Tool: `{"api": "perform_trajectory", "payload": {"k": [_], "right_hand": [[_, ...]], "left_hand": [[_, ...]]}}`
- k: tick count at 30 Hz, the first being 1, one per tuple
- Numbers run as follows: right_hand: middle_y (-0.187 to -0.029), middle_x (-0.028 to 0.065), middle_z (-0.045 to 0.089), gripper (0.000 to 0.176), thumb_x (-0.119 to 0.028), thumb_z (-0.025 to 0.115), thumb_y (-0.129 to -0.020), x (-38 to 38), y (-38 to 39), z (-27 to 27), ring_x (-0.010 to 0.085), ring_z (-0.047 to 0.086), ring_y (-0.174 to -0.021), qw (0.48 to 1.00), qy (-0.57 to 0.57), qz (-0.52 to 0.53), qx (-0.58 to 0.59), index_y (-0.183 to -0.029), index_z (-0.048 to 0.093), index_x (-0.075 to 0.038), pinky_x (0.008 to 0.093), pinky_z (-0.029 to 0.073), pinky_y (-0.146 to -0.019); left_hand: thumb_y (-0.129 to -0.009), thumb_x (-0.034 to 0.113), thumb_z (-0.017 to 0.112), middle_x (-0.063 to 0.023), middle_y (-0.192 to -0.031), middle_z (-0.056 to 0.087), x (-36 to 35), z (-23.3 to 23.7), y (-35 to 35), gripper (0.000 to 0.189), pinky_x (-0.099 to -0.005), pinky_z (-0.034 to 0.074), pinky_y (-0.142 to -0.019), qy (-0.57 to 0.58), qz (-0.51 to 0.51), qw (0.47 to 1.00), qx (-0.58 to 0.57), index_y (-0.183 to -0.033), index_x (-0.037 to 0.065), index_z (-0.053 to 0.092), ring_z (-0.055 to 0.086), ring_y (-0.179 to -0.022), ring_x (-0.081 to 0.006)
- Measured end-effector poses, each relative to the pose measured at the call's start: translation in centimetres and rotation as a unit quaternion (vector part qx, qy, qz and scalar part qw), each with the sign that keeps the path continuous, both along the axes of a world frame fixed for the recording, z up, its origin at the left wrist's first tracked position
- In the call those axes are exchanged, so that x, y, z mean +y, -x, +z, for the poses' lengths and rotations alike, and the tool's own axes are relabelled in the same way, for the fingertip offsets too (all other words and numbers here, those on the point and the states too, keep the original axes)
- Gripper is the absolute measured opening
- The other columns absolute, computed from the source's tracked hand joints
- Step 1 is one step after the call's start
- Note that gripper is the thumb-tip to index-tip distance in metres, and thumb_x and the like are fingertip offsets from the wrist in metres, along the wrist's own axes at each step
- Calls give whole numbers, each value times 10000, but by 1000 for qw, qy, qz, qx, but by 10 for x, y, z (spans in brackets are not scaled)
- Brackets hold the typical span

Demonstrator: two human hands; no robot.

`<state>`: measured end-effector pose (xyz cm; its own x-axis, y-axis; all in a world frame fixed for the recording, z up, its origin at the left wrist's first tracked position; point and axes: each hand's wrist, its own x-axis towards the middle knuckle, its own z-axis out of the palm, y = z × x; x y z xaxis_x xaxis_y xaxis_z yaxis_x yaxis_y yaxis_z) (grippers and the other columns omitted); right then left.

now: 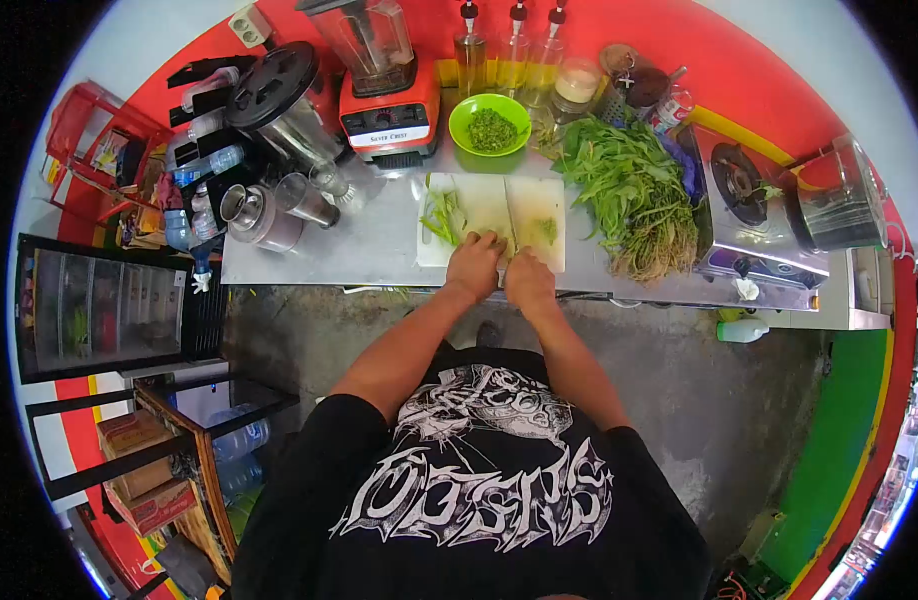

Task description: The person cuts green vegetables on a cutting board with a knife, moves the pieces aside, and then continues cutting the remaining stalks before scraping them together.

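Green stems (444, 215) mid-chop: left hand (476, 262) clamps them, right hand (529, 280) grips knife (510, 225); next cut likely needs more fed from nine o'clock.

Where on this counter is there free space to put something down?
The widest bare patch is the steel counter between the metal cups and the cutting board. A narrow strip runs along the front edge below the pile of greens. The back row is crowded: blender, green bowl, bottles. The left hand and right hand with the knife occupy the board.
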<state>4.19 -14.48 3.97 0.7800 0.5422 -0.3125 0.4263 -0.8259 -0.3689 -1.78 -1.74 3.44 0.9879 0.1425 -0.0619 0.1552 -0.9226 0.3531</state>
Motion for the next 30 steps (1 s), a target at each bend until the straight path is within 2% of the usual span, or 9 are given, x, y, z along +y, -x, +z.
{"api": "perform_trajectory", "payload": {"k": [2,4,8,10,15,20,23,28,30], "right_hand": [[-1054,286,694,293,-78,560,-900,-1,2,-6,443,690,-1019,1000,8,1,5,-1148,564,79,505,556,-872],[-1068,294,692,289,-93,549,-908,2,3,1,454,684,-1028,998,-24,-60,19,-1139,561,81,504,550,-888],[-1076,308,689,293,-120,524,-928,2,-2,17,465,679,-1035,1000,2,-22,10,-1142,557,78,506,543,-908],[-1085,316,686,281,-119,518,-932,4,-1,19,469,677,-1037,996,-5,-70,56,-1132,544,77,512,540,-914],[-1073,326,684,296,-128,523,-932,3,-4,9,473,677,-1029,999,-6,-38,31,-1133,541,89,522,534,-914],[-1063,328,684,287,-118,508,-936,5,-1,13,468,679,-1022,999,-4,-15,34,-1129,544,91,528,532,-909],[-1070,325,685,276,-113,515,-932,3,2,-2,461,681,-1025,995,-22,-77,56,-1115,555,90,527,532,-908],[-1052,280,712,327,-116,590,-890,5,-8,10,430,700,-1026,999,20,-20,40,-1163,534,56,493,553,-894],[-1057,277,712,327,-114,590,-889,7,-1,9,428,701,-1020,998,16,-37,44,-1163,536,56,490,554,-890]], "left_hand": [[-740,69,699,-92,-1295,564,-3,2,3,572,-419,491,-1009,3,3,1000,7,-1309,98,646,530,-1186,-354],[-751,102,705,-69,-1318,549,-7,1,6,582,-439,490,-1005,-21,17,999,-27,-1329,112,633,514,-1213,-340],[-756,111,703,-57,-1319,546,-11,-3,5,599,-458,494,-983,-43,15,999,-11,-1349,115,619,508,-1218,-328],[-758,98,691,-62,-1311,553,-9,-2,4,612,-469,496,-961,-14,18,1000,14,-1363,120,607,517,-1205,-322],[-770,63,667,-34,-1174,616,-2,11,1,461,-436,479,-936,-29,1,1000,10,-1229,105,668,579,-1152,-269],[-756,86,674,-40,-1200,617,2,3,2,458,-467,489,-923,-51,-11,999,2,-1213,112,692,583,-1148,-286],[-750,85,681,-43,-1200,620,1,3,4,432,-463,482,-934,-43,-13,999,-4,-1181,102,698,586,-1152,-284],[-732,67,685,-62,-1165,633,5,5,3,387,-461,493,-950,-32,-18,999,8,-1118,78,710,598,-1133,-298],[-755,21,656,-67,-1163,646,9,0,4,298,-412,521,-952,-8,-33,999,-29,-1044,59,719,614,-1126,-285]]}}
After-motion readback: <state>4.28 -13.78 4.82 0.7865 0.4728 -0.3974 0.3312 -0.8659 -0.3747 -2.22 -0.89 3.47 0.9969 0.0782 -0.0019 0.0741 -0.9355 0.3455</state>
